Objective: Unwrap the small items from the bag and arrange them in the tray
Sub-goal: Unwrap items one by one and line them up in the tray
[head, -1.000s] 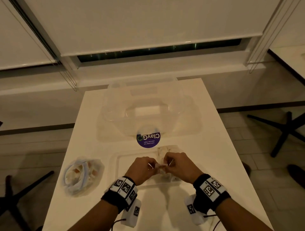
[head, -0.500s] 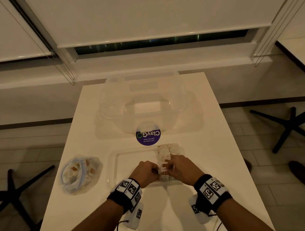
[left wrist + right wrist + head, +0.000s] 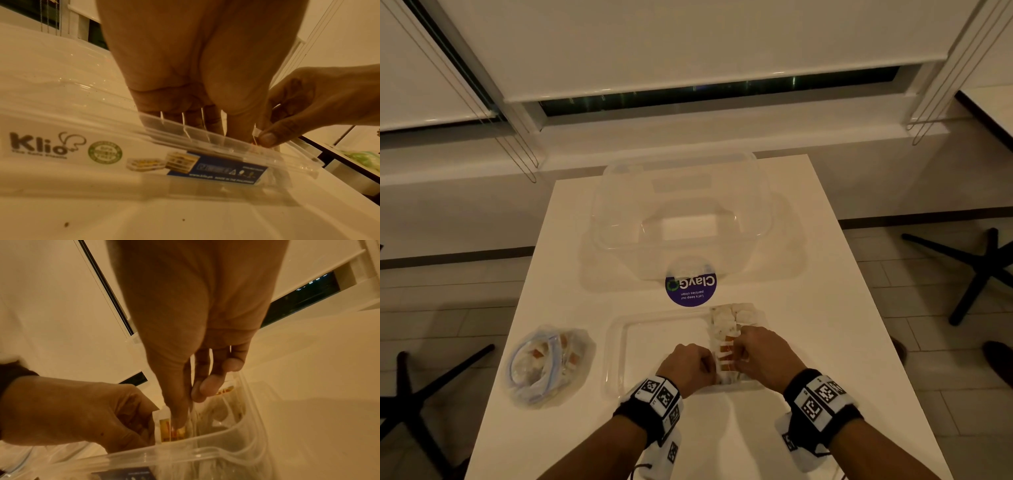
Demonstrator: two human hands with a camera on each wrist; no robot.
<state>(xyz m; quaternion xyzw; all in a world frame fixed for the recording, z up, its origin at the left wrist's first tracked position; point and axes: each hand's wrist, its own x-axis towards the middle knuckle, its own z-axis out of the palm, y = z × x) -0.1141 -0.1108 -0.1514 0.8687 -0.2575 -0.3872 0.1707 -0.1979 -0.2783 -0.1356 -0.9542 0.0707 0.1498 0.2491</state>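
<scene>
Compared with a second ago, we have brought both hands lower in the frame and down into the tray (image 3: 616, 346), at its lower right part in the head view. Our left hand (image 3: 688, 365) and right hand (image 3: 765, 358) now sit on either side of a row of small packets (image 3: 724, 353). The left fingers (image 3: 170, 112) are curled against the packets' left edges; the right thumb and forefinger (image 3: 267, 138) pinch a packet edge at the tray's near rim. We judge we are settling a packet into the row, not unwrapping. More pale items (image 3: 732, 315) fill the tray's upper right corner. The bag (image 3: 548, 363) lies apart on the tabletop (image 3: 825, 308) at left, with items showing inside, so the task is far from finished.
</scene>
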